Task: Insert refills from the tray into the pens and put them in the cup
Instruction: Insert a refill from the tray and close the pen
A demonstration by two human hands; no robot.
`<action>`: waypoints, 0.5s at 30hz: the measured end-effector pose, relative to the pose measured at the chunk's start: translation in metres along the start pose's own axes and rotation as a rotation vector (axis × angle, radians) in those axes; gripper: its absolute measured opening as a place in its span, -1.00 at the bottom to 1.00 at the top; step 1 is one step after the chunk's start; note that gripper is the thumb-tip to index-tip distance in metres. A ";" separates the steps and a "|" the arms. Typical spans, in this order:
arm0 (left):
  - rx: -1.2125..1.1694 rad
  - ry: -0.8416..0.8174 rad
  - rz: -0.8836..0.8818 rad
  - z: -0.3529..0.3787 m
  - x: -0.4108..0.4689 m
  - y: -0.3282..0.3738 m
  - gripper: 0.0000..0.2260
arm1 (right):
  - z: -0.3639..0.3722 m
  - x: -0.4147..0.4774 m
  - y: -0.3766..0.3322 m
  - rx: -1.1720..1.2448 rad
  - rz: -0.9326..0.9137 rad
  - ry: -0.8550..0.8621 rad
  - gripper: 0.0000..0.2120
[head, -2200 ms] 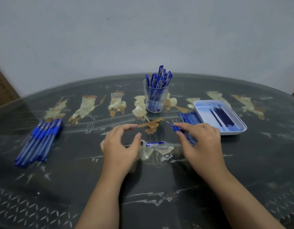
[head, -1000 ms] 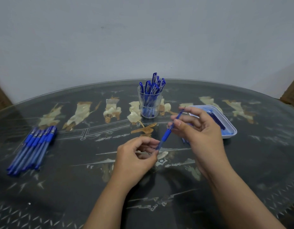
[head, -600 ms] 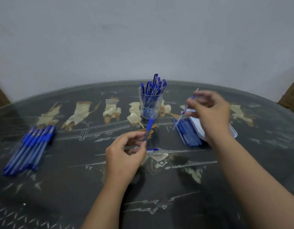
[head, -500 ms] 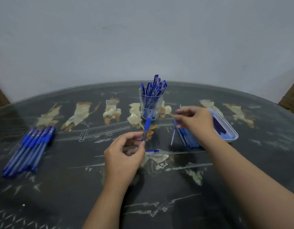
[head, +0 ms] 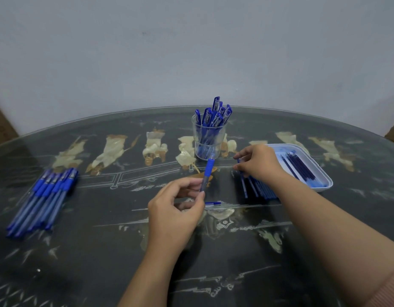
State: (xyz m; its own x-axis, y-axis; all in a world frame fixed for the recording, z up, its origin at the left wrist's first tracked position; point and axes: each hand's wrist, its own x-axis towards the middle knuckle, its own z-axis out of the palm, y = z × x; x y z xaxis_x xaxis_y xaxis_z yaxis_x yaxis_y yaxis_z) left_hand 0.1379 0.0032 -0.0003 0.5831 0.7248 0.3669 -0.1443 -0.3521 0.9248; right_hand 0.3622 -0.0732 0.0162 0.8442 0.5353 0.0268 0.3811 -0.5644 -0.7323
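Blue pens (head: 216,116) in cup (head: 208,142): finished, I judge.
Left hand (head: 176,213): pinches pen barrel (head: 206,173) — unfilled, I judge.
Right hand (head: 259,166): over refill pile (head: 258,190) — grip I cannot tell.
Left-side pens (head: 43,196): waiting.

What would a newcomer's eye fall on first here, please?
Probably the clear plastic cup bristling with blue capped pens, upright at the far middle of the dark table. In front of it, the left hand pinches a translucent pen barrel with a blue grip, while the right hand reaches to a pile of thin blue tubes beside the white rectangular tray.
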 end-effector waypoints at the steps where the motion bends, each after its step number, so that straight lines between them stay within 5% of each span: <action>1: 0.002 -0.001 0.001 0.000 0.000 0.000 -0.72 | 0.001 0.000 0.001 -0.025 -0.009 0.011 -0.82; 15: 0.015 -0.015 -0.004 0.000 0.000 0.000 -0.73 | 0.010 -0.001 0.012 -0.118 -0.061 0.142 -0.78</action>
State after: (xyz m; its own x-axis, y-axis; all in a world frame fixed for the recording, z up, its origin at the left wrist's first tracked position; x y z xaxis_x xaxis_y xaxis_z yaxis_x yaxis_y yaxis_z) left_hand 0.1384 0.0031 -0.0001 0.5955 0.7172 0.3618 -0.1305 -0.3581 0.9245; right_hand 0.3621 -0.0747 0.0005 0.8598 0.4813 0.1705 0.4676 -0.6079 -0.6418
